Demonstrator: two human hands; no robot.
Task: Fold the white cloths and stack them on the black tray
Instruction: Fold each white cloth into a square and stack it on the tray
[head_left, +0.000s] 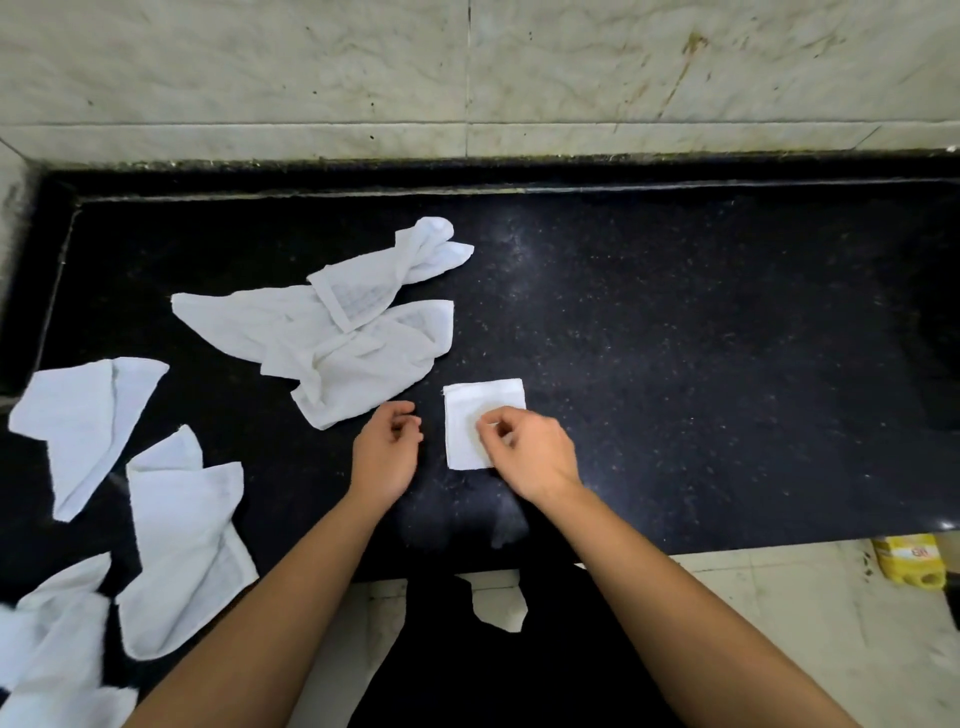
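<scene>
a black, speckled stone counter (675, 338) was seen, bordered at the back and the left by a raised lip (311, 195) of the same stone. near the front edge, a small folded cloth (480, 402) was laid flat as a neat square. just beside it, to the left and further back, a heap of white cloths (337, 332) was left crumpled, its layers overlapped. well apart from these, toward the left end, a creased cloth (83, 426) was spread, a second cloth (182, 545) was laid nearer the front, and a bunched cloth (52, 649) was piled at the front left corner.
</scene>
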